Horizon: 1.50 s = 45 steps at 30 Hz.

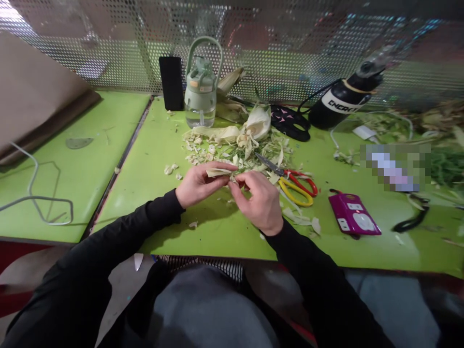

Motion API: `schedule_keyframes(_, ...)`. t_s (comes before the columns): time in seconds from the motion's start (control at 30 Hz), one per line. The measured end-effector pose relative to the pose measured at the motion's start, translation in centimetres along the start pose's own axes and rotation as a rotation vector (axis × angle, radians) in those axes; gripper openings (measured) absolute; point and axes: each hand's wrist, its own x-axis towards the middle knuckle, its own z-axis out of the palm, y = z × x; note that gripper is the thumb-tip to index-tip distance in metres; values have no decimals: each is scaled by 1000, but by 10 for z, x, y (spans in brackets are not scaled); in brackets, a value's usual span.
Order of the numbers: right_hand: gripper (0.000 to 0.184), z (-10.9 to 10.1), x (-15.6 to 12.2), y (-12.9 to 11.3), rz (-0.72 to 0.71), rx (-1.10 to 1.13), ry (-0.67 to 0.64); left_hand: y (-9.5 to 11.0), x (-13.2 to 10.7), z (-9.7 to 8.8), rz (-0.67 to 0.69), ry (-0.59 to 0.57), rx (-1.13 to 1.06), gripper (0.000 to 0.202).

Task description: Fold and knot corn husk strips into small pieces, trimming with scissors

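Note:
Between my two hands is a pale piece of corn husk [219, 172]. My left hand [198, 184] is closed round it, thumb against fingers. At its right end my right hand [259, 200] pinches with thumb and index finger; the husk's tip there is mostly hidden. Scissors [295, 186] with one red and one yellow handle lie just right of my right hand, blades towards the scraps. Behind my hands spreads a heap of husk scraps [203, 152], with a larger bunch of pale husks [258, 123] on top.
At the back stand a black phone [172, 83], a green water bottle [201, 94] and a leaning black bottle [340, 101]. A black pouch [290, 122] lies between the bottles. To the right is a purple device [355, 215]. Brown paper [39, 87] and a white cable [36, 198] occupy the left.

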Motion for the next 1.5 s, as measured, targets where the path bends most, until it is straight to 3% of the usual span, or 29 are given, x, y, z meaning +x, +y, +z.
schedule_keyframes(0.27, 17, -7, 1, -3, 3, 122, -106, 4, 1, -6, 224, 8, 452, 18)
schedule_keyframes(0.43, 18, -9, 0, -10, -40, 178, -95, 9, -7, 2, 307, 91, 569, 16)
schedule_keyframes(0.57, 20, -7, -3, -15, -87, 173, -70, 12, -10, 5, 216, 81, 493, 14)
schedule_keyframes(0.7, 20, -7, -3, -13, -77, 220, -66, 10, -4, 2, 56, 11, 109, 14)
schedule_keyframes(0.8, 18, -10, 0, -7, 36, 304, 0, 11, 3, -3, -131, -51, -219, 27)
schedule_keyframes(0.87, 14, -11, 2, -2, 133, 299, 76, 13, 6, -5, -234, -59, -341, 29)
schedule_keyframes(0.93, 17, -10, 4, 3, 202, 307, 61, 13, 7, -6, -300, -46, -399, 31)
schedule_keyframes(1.03, 27, -9, 6, 5, 244, 370, -46, 12, 8, -7, -375, -33, -424, 32)
schedule_keyframes(1.13, 27, -8, 7, 6, 215, 353, -62, 11, 9, -8, -415, -69, -412, 28)
schedule_keyframes(1.27, 24, -8, 8, 8, 200, 363, -166, 14, 8, -7, -331, -38, -315, 26)
schedule_keyframes(1.37, 24, -7, 8, 10, 177, 351, -151, 16, 7, -5, -277, 38, -184, 25)
schedule_keyframes(1.5, 21, -6, 7, 11, 203, 360, -134, 16, 7, -4, -332, -12, -147, 8)
